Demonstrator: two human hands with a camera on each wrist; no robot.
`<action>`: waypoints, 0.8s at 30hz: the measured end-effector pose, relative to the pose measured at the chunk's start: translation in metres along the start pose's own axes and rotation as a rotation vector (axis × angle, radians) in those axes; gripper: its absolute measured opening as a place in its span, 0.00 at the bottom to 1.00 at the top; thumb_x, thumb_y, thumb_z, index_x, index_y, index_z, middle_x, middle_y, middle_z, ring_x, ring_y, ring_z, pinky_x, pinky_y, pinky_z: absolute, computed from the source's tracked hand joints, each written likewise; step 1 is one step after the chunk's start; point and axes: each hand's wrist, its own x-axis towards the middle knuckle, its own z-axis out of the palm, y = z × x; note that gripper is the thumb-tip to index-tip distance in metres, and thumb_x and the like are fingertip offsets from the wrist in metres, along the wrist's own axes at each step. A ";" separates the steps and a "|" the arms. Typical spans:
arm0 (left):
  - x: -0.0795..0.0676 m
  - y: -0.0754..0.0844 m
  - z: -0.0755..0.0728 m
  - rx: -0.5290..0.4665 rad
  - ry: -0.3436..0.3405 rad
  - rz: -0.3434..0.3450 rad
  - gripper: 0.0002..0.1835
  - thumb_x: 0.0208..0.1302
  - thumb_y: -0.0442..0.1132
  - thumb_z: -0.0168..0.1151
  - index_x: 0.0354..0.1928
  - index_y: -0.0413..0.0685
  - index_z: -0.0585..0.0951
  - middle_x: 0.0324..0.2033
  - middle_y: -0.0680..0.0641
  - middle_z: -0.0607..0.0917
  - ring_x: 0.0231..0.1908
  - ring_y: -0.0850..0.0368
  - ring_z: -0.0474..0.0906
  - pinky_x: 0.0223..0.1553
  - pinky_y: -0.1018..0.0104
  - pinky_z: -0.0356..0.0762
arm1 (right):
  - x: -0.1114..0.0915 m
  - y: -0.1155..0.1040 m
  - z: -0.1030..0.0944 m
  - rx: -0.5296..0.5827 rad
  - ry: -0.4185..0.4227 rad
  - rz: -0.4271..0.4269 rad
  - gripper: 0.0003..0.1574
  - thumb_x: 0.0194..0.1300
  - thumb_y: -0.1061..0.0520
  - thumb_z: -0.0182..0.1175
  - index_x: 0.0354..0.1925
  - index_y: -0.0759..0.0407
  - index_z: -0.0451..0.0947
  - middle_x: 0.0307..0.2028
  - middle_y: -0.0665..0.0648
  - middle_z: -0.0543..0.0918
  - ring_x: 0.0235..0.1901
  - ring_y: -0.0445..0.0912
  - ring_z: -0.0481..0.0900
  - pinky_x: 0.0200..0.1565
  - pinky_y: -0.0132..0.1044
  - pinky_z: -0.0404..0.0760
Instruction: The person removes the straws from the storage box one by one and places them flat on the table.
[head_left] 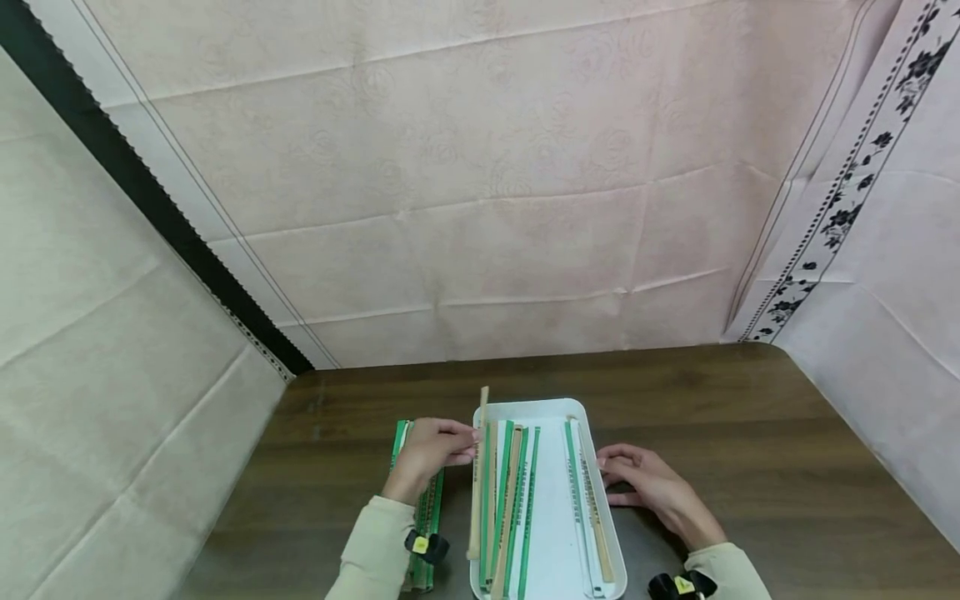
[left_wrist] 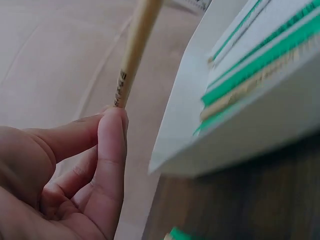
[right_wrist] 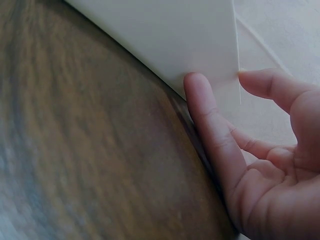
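Note:
My left hand (head_left: 431, 454) pinches a bare wooden chopstick (left_wrist: 136, 52) between thumb and fingertip, close to dark printed characters. The chopstick stands along the left rim of a white tray (head_left: 555, 500), its far end reaching past the rim. Inside the tray lie several chopsticks in green-printed sleeves (head_left: 531, 512) and plain wooden ones, mostly on the left, with a few along the right wall. Below the left wrist, a bundle of green-wrapped chopsticks (head_left: 431, 504) is partly hidden by the arm. My right hand (head_left: 652, 487) touches the tray's right side with relaxed fingers.
Tray and bundle sit on a dark brown wooden table (head_left: 712, 408). Pale patterned cloth (head_left: 487, 208) hangs behind it and at both sides. A black strap with a yellow mark (head_left: 426, 546) is on each wrist.

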 end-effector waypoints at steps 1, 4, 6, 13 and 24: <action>-0.001 0.000 -0.006 0.000 0.018 -0.005 0.11 0.71 0.33 0.69 0.48 0.31 0.87 0.36 0.42 0.90 0.31 0.61 0.87 0.37 0.68 0.88 | 0.000 -0.001 0.000 -0.002 0.002 0.001 0.33 0.79 0.50 0.61 0.68 0.72 0.69 0.51 0.59 0.85 0.47 0.49 0.82 0.49 0.44 0.88; -0.006 0.000 -0.023 0.004 0.081 -0.016 0.10 0.71 0.32 0.69 0.48 0.31 0.87 0.36 0.41 0.90 0.31 0.60 0.86 0.38 0.65 0.88 | 0.000 -0.002 0.001 -0.010 0.008 0.004 0.33 0.79 0.50 0.61 0.68 0.72 0.69 0.51 0.59 0.85 0.47 0.49 0.82 0.49 0.44 0.88; -0.009 -0.002 -0.033 0.020 0.123 -0.022 0.09 0.71 0.32 0.69 0.47 0.31 0.87 0.36 0.41 0.89 0.31 0.59 0.86 0.38 0.64 0.89 | 0.000 -0.002 0.001 -0.012 0.009 0.006 0.33 0.79 0.50 0.61 0.68 0.72 0.69 0.51 0.58 0.85 0.47 0.49 0.82 0.49 0.44 0.88; -0.021 -0.025 -0.060 0.125 0.239 -0.034 0.08 0.73 0.33 0.67 0.45 0.32 0.88 0.33 0.42 0.88 0.30 0.58 0.83 0.34 0.66 0.86 | -0.001 0.000 0.000 -0.011 -0.004 0.013 0.34 0.79 0.49 0.61 0.69 0.72 0.67 0.52 0.60 0.84 0.48 0.49 0.82 0.49 0.45 0.89; -0.032 -0.045 -0.070 0.393 0.353 -0.050 0.07 0.70 0.38 0.71 0.37 0.41 0.91 0.26 0.48 0.88 0.26 0.57 0.86 0.30 0.61 0.86 | 0.001 0.002 -0.001 -0.008 -0.006 0.011 0.36 0.79 0.48 0.62 0.69 0.72 0.68 0.53 0.60 0.83 0.48 0.49 0.82 0.49 0.45 0.88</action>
